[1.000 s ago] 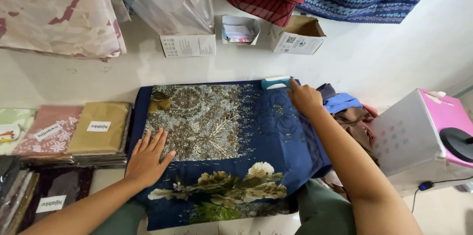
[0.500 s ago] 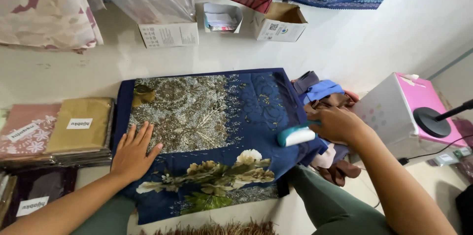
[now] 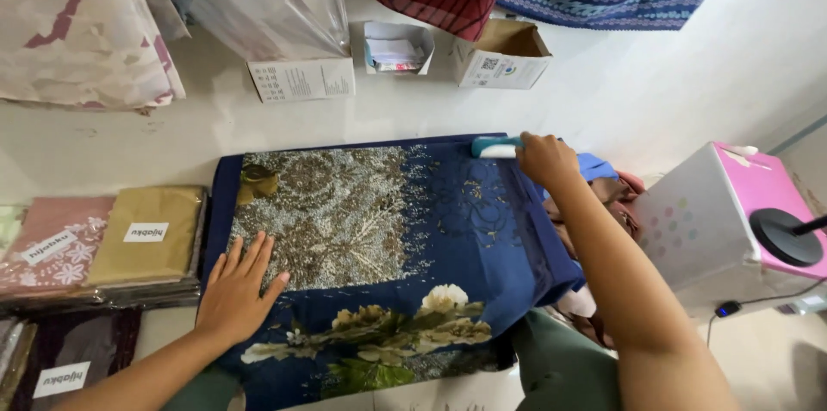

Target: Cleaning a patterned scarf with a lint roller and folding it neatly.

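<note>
A folded navy blue cloth (image 3: pixel 482 230) with gold beaded patterns and printed flowers lies flat on the white floor in front of me. My left hand (image 3: pixel 237 286) presses flat on its near left part, fingers spread. My right hand (image 3: pixel 544 158) is at the cloth's far right corner, gripping a small teal and white lint roller (image 3: pixel 494 147) that rests on the fabric edge.
Packaged folded scarves (image 3: pixel 142 243) lie stacked at the left. Small cardboard boxes (image 3: pixel 502 56) and a clear plastic bag (image 3: pixel 267 6) stand along the far side. A pink and white box (image 3: pixel 724 221) sits at the right, with a pile of crumpled cloths (image 3: pixel 607 191) beside it.
My right hand has carried the lint roller from the cloth's near right side back up to the far right corner. The left hand stays pressed on the cloth.
</note>
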